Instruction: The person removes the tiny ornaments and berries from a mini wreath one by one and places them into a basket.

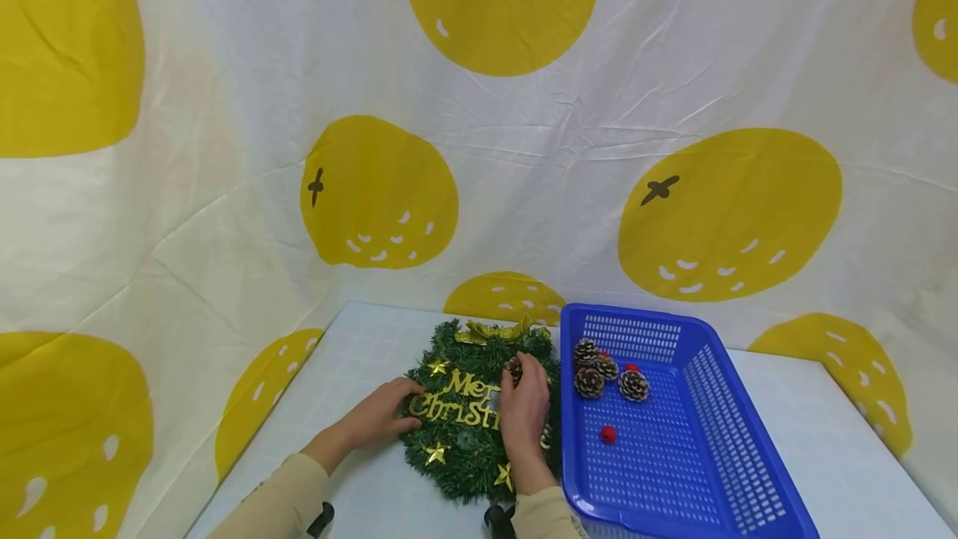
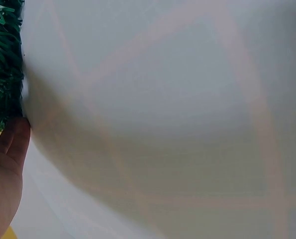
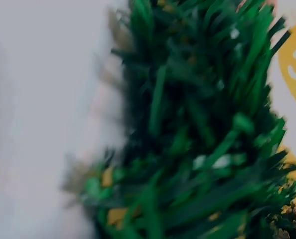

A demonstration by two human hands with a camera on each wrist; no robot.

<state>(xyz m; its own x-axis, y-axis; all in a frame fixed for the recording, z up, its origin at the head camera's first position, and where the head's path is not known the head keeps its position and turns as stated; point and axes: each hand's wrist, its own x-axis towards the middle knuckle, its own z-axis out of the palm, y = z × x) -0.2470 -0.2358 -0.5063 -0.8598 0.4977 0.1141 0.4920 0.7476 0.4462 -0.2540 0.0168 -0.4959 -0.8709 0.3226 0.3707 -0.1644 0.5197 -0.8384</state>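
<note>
A green wreath (image 1: 456,472) lies on the table, bearing gold lettering (image 1: 455,410) that reads "Merry Christmas", partly hidden by my right hand. Gold stars (image 1: 435,453) and a gold bow (image 1: 490,332) also decorate it. My left hand (image 1: 382,412) grips the wreath's left edge; in the left wrist view its fingers (image 2: 19,142) touch the green fringe. Over the upper right of the wreath, my right hand (image 1: 526,406) pinches a pine cone (image 1: 512,369). The right wrist view is mostly filled by blurred greenery (image 3: 197,114), with the pine cone (image 3: 289,221) at its lower right corner.
Right beside the wreath stands a blue plastic basket (image 1: 748,439). Several pine cones (image 1: 634,385) and red pompoms (image 1: 609,434) lie in it. A white cloth with yellow fruit shapes (image 1: 524,190) hangs behind the white table (image 1: 359,339).
</note>
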